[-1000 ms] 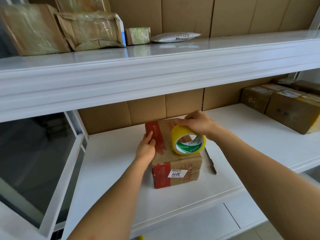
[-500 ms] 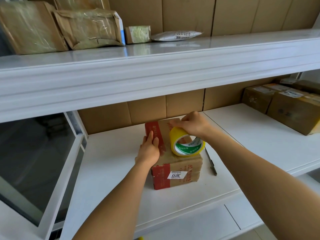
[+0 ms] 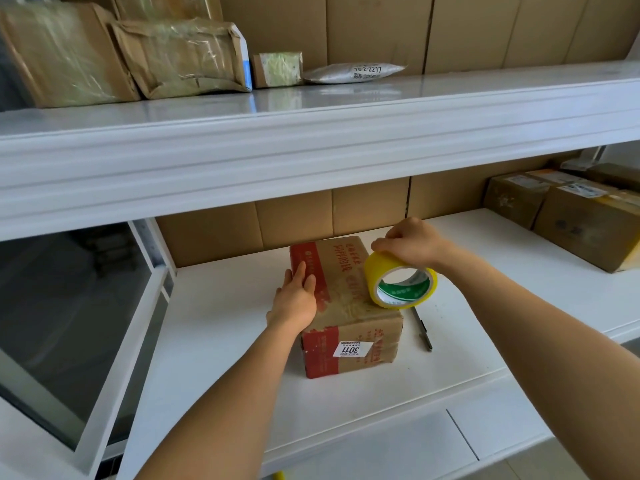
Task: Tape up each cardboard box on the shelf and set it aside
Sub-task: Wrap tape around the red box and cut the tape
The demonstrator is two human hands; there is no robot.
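Note:
A brown cardboard box [image 3: 349, 299] with red printed bands and a white "3011" label sits on the lower white shelf [image 3: 221, 341]. My left hand [image 3: 296, 299] lies flat on the box's top left edge, fingers together, pressing it down. My right hand [image 3: 412, 242] grips a yellow roll of tape [image 3: 400, 280] from above, held at the box's top right edge. Whether a strip runs from the roll to the box I cannot tell.
A dark pen-like tool [image 3: 422, 329] lies on the shelf just right of the box. Taped brown boxes [image 3: 585, 220] stand at the far right of the same shelf. The upper shelf [image 3: 311, 133] holds wrapped parcels [image 3: 180, 57] and a grey mail pouch [image 3: 353, 72].
My right hand has carried the tape roll to the right, off the middle of the box top to its right edge. My left hand stays on the box's left side.

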